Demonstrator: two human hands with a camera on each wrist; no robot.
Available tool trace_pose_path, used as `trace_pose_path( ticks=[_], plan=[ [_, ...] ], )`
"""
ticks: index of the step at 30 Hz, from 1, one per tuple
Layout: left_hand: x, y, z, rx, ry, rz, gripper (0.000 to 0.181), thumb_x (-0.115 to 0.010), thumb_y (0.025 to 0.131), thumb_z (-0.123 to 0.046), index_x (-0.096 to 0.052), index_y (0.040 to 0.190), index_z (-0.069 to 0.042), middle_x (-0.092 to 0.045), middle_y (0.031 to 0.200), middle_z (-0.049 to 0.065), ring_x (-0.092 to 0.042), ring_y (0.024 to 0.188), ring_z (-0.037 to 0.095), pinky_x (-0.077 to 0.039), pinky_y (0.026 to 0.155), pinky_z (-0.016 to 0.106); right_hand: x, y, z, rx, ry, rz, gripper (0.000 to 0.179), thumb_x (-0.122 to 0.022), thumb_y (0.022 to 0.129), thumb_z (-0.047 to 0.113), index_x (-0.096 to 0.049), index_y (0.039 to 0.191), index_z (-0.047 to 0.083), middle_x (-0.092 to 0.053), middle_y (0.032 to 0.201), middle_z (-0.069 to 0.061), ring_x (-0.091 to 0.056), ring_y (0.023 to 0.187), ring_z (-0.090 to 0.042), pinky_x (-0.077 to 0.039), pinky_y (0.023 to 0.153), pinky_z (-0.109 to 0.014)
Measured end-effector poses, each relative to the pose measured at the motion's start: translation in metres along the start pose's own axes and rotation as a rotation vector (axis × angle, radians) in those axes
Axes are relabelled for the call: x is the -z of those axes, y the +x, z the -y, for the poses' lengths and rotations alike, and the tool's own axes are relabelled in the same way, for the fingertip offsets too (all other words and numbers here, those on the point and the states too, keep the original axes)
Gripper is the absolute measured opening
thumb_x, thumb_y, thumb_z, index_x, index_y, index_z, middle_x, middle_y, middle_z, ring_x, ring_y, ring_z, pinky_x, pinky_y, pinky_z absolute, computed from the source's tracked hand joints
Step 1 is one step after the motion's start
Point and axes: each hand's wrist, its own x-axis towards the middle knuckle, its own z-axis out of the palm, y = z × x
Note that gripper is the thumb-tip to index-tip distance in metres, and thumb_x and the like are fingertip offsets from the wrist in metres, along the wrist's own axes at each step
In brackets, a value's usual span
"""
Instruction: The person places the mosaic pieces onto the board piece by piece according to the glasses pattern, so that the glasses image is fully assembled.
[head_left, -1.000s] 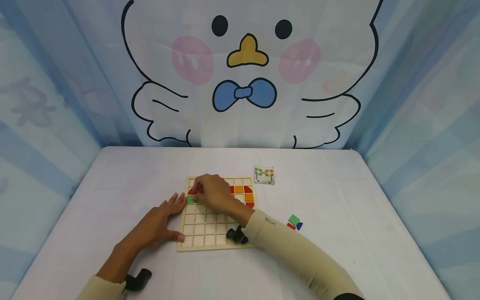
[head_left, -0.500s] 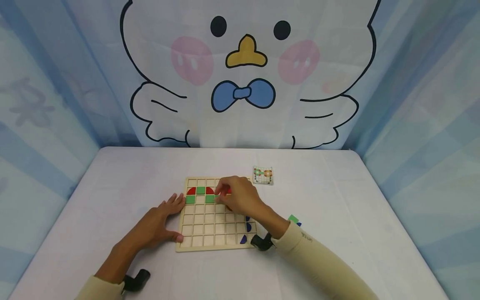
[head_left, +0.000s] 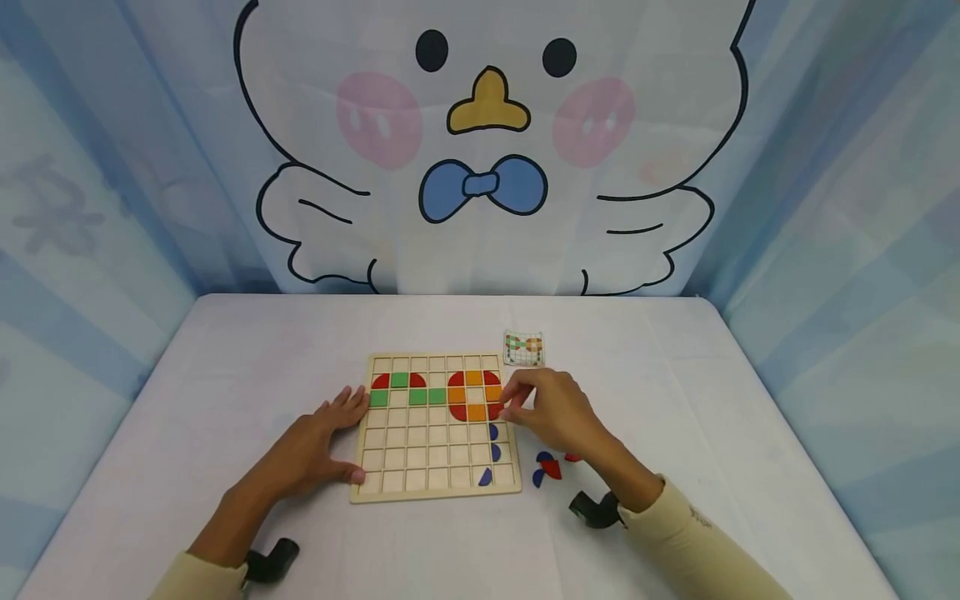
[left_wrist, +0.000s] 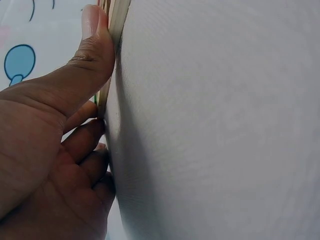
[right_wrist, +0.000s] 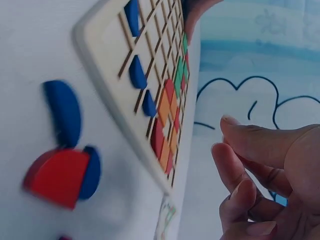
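Note:
A wooden grid board lies on the table, with red, orange and green pieces in its upper rows and several blue pieces low on its right side. My left hand rests against the board's left edge, fingers spread and thumb near the lower corner; in the left wrist view the thumb touches the wooden edge. Over the board's upper right edge hovers my right hand. Its thumb and index fingertips come close together with nothing visible between them in the right wrist view. A green square sits mid-row in the grid.
Loose blue and red pieces lie on the white table right of the board, some partly covered by the right arm. A small pattern card is behind the board's upper right corner. A printed curtain hangs behind the table.
My right hand has moved from the board's upper left across to its right edge. A green square now shows where its fingers were half a second ago. The left hand has stayed in place.

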Motion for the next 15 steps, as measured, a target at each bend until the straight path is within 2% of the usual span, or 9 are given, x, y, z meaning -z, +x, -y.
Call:
trace_pose_path(
  ticks=[7, 11, 15],
  plan=[
    [0.000, 0.001, 0.000, -0.004, 0.003, 0.001, 0.120, -0.097, 0.068, -0.041, -0.034, 0.166, -0.010, -0.028, 0.175, 0.013, -0.021, 0.164, 0.044, -0.024, 0.130, 0.066, 0.013, -0.021, -0.025, -0.114, 0.031, 0.009, 0.009, -0.085, 0.090, 0.015, -0.080, 0.096, 0.019, -0.066, 0.079, 0.004, -0.055, 0.067, -0.020, -0.051, 0.049, -0.029],
    [0.000, 0.001, 0.000, -0.006, 0.002, 0.001, 0.120, -0.097, 0.069, -0.040, -0.034, 0.166, -0.010, -0.028, 0.175, 0.014, -0.021, 0.164, 0.044, -0.024, 0.130, 0.066, 0.018, -0.031, -0.040, -0.145, 0.022, 0.002, 0.012, -0.086, 0.089, 0.012, -0.080, 0.099, 0.016, -0.068, 0.080, 0.004, -0.056, 0.065, -0.019, -0.052, 0.051, -0.028],
    [0.000, 0.001, -0.001, -0.003, 0.007, 0.000, 0.120, -0.098, 0.068, -0.040, -0.034, 0.166, -0.009, -0.028, 0.175, 0.014, -0.022, 0.163, 0.044, -0.025, 0.130, 0.066, 0.022, -0.039, -0.054, -0.160, -0.026, -0.005, 0.016, -0.088, 0.087, 0.011, -0.081, 0.100, 0.018, -0.070, 0.083, 0.005, -0.055, 0.070, -0.017, -0.048, 0.059, -0.027]
  ],
)
